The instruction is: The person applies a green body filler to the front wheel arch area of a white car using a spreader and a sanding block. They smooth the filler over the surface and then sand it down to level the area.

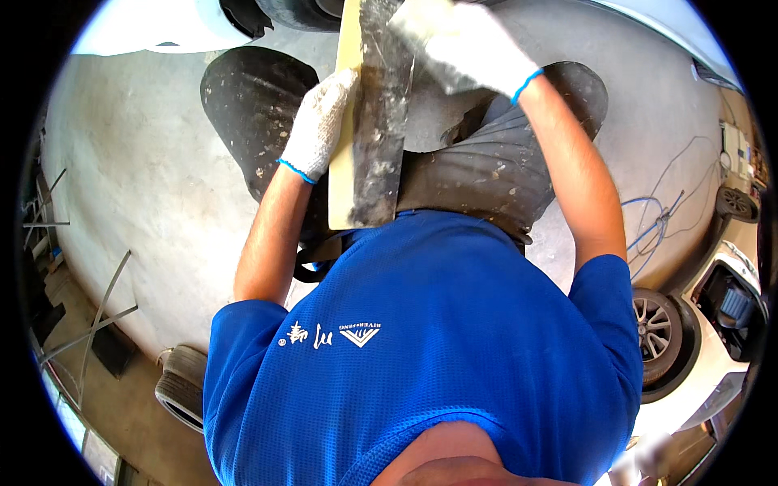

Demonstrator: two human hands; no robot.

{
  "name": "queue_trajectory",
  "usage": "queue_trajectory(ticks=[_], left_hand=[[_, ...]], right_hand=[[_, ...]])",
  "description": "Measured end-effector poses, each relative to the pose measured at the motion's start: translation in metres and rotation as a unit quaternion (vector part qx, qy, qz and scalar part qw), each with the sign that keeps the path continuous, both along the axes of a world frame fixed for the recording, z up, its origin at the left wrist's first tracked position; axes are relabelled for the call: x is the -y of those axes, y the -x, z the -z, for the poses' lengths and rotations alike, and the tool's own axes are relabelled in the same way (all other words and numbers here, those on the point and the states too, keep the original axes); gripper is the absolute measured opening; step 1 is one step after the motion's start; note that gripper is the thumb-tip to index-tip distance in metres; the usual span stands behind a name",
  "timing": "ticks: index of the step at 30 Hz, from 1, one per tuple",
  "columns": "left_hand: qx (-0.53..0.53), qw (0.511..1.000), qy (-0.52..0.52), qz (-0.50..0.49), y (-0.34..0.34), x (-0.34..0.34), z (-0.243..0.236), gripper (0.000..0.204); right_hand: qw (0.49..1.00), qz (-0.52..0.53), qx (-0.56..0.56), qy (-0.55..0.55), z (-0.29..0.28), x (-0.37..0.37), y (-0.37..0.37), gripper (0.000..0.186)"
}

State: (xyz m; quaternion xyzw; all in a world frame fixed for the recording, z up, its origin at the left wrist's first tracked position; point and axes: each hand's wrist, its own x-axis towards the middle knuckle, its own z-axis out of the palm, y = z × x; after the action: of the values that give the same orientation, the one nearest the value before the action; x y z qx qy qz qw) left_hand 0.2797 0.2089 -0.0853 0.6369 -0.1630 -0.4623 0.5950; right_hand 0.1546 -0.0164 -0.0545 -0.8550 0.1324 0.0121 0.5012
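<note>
My left hand (318, 123), in a white knit glove with a blue cuff, grips the left edge of a long flat board (366, 130) that is pale yellow along one side and smeared dark grey over most of its face. My right hand (463, 42), also gloved and blurred, is at the board's upper right, closed over its top part; whether it holds a separate tool I cannot tell. The board runs from the top of the view down to my lap, over my dark stained trousers (478, 166).
Grey concrete floor (146, 178) lies all around. A white car with a wheel (658, 336) stands at the right, blue and grey cables (660, 219) on the floor near it. A loose tyre (180, 385) and metal strips (97, 312) lie at the lower left. Another white car body is at the top left.
</note>
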Motion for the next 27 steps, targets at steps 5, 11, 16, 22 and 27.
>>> queue_trajectory(ticks=[5,11,16,22,27], left_hand=[[0.054,0.994,0.053,-0.083,-0.007,0.01,-0.003,0.042],[-0.14,0.92,0.281,-0.233,-0.002,0.036,-0.041,0.039],[-0.053,0.941,0.311,-0.125,-0.024,0.004,-0.053,0.028],[0.013,0.996,-0.002,0.083,-0.033,-0.022,-0.062,0.037],[0.019,0.99,-0.044,0.13,-0.013,-0.028,-0.065,0.029]], right_hand=[[0.993,-0.097,-0.004,0.06,-0.019,-0.032,-0.003,0.018],[0.983,0.034,0.022,-0.178,-0.033,-0.004,0.02,0.034],[0.995,-0.067,-0.072,-0.026,-0.073,0.028,0.046,0.042],[0.975,-0.086,-0.069,0.193,-0.087,0.045,0.103,0.052],[0.992,0.121,-0.049,0.003,-0.079,0.068,0.113,0.035]])
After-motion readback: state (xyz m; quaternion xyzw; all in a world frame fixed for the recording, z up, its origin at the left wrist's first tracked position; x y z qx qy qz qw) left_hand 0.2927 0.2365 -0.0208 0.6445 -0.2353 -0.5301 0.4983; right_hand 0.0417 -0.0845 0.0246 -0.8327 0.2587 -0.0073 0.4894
